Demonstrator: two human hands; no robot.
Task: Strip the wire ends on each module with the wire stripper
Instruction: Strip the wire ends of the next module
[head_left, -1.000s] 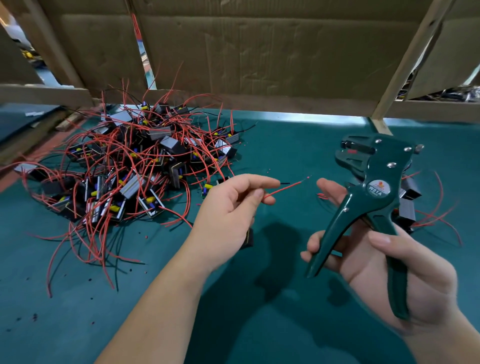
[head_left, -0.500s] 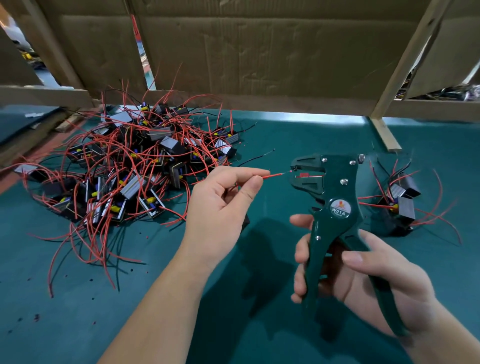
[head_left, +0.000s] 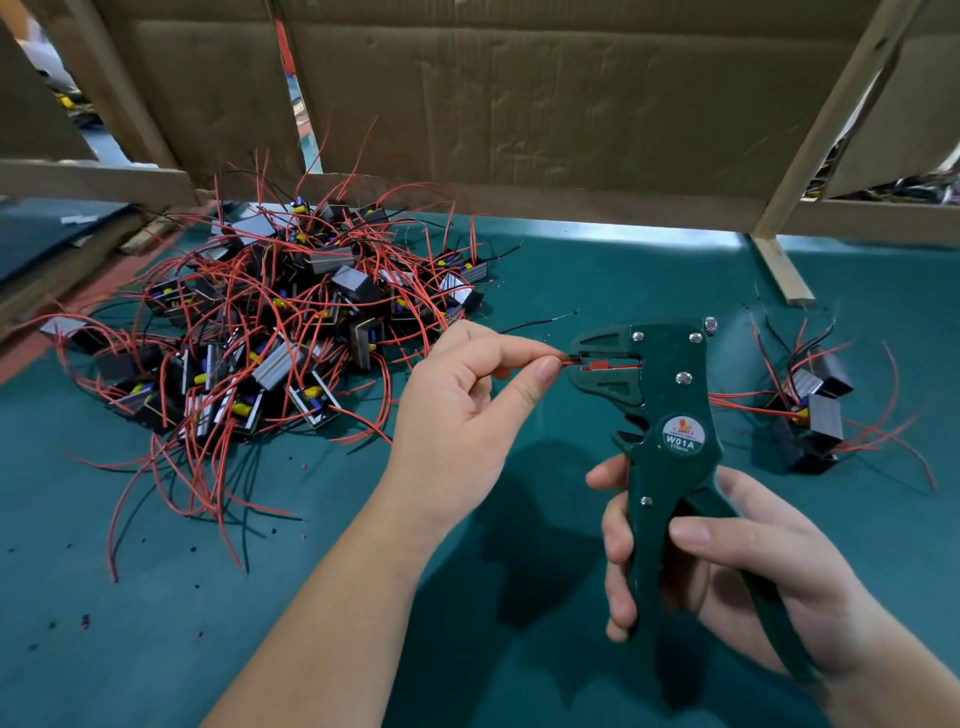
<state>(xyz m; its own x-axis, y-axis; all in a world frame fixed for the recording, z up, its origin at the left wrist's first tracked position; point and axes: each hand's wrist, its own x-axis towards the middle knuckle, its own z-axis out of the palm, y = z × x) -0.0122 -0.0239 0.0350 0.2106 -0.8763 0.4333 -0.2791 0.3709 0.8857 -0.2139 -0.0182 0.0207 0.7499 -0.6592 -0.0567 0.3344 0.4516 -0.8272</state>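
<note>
My left hand (head_left: 467, 410) pinches a thin red wire (head_left: 565, 362) between thumb and forefinger, and the wire's tip sits inside the jaws of the dark green wire stripper (head_left: 660, 410). The module on that wire is hidden under my left hand. Around the stripper's two handles my right hand (head_left: 727, 566) is curled, holding the tool upright above the table. A large heap of black modules with red and black wires (head_left: 270, 332) lies at the left. A small group of modules (head_left: 813, 415) lies at the right.
The table has a green mat (head_left: 156, 649) speckled with small bits of insulation. Cardboard panels (head_left: 519, 93) and wooden rails (head_left: 810, 135) wall off the back. A loose black wire (head_left: 540, 323) lies behind the stripper's jaws.
The stripper came left and down from the right side toward my left hand. The red wire's tip, free in the air a second ago, now sits in the jaws.
</note>
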